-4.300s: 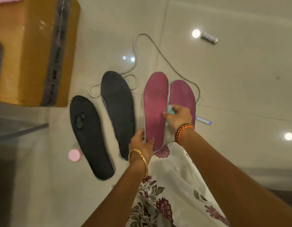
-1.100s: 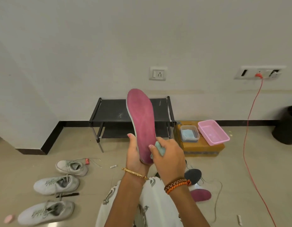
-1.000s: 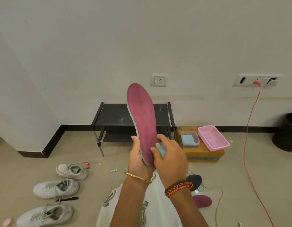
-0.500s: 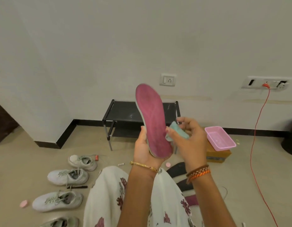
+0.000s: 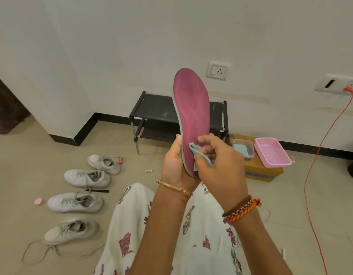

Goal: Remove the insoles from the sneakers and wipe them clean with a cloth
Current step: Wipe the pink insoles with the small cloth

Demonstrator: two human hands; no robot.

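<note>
A pink insole [image 5: 192, 108] stands upright in front of me, toe end up. My left hand [image 5: 174, 165] grips its heel end from the left and behind. My right hand [image 5: 219, 161] pinches a small light-blue cloth [image 5: 199, 155] and holds it against the lower part of the insole's pink face. Several white sneakers lie on the floor at the left, among them a near one [image 5: 70, 232], a middle one [image 5: 75, 202] and a far one [image 5: 104, 163]. The other insoles are out of sight.
A black low shoe rack [image 5: 157, 114] stands against the wall behind the insole. A cardboard box [image 5: 260, 171] to the right carries a pink tray [image 5: 272, 152] and a clear container [image 5: 243, 148]. An orange cable [image 5: 318, 155] hangs from a wall socket. My patterned white garment [image 5: 151, 235] covers my lap.
My right hand has slid the cloth down and onto the insole's lower face. The insole stays upright in my left hand. My head has turned, shifting the view.
</note>
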